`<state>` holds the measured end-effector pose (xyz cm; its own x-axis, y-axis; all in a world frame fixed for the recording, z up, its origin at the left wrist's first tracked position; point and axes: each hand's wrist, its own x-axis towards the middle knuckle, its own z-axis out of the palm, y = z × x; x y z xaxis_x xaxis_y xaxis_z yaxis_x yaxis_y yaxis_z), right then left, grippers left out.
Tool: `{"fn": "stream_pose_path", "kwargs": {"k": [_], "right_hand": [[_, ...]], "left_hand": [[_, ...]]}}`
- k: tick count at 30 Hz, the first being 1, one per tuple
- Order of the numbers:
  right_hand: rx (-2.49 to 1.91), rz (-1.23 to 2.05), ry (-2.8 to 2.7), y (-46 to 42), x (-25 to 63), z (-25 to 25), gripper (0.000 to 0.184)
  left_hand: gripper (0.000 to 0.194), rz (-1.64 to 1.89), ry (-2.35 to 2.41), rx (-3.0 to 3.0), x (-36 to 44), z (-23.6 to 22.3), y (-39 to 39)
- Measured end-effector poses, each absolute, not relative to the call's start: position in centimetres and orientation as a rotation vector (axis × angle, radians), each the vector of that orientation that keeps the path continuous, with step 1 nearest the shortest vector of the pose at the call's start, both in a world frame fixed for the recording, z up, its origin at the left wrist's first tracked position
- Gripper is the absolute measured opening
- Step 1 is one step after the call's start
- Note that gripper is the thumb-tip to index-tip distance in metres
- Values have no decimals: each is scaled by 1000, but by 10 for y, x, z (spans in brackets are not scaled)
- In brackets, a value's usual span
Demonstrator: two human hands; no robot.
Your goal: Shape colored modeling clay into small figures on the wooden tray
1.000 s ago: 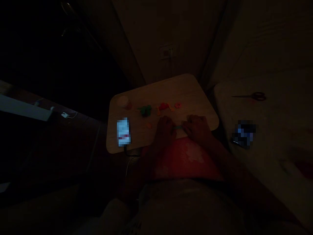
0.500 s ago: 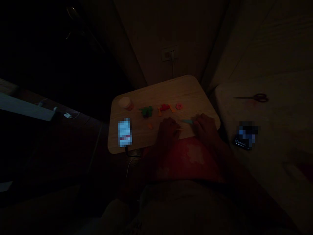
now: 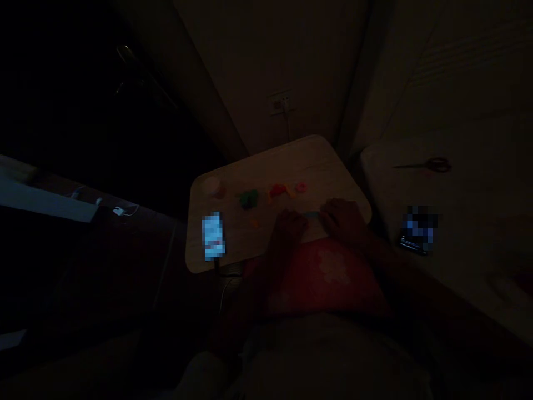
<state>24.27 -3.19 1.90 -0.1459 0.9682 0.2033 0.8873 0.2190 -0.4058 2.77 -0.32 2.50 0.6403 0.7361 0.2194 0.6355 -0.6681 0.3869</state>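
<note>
The strip (image 3: 311, 215), thin, pale blue-green and blurred, lies low over the near edge of the table (image 3: 308, 158), between the left hand (image 3: 289, 223) and right hand (image 3: 342, 218). Both hands curl at its ends; whether either grips it, I cannot tell. It looks mid-handling and apart from the green piece (image 3: 249, 198), red piece (image 3: 278, 190) and pink ring (image 3: 301, 188), which seem already shaped; what remains is unclear.

Left hand (image 3: 292, 224) right of frame center, fingers curled, right hand (image 3: 342, 219) farther right, palm down, forearms converging upward from lower frame
</note>
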Motion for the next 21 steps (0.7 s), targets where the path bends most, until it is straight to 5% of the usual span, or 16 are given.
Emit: {"fn": "stream_pose_path", "kwargs": {"k": [21], "right_hand": [[-1556,414,-1833,-41,249,15,38]], "left_hand": [[17,590,1211,2572,14,25,1]]}}
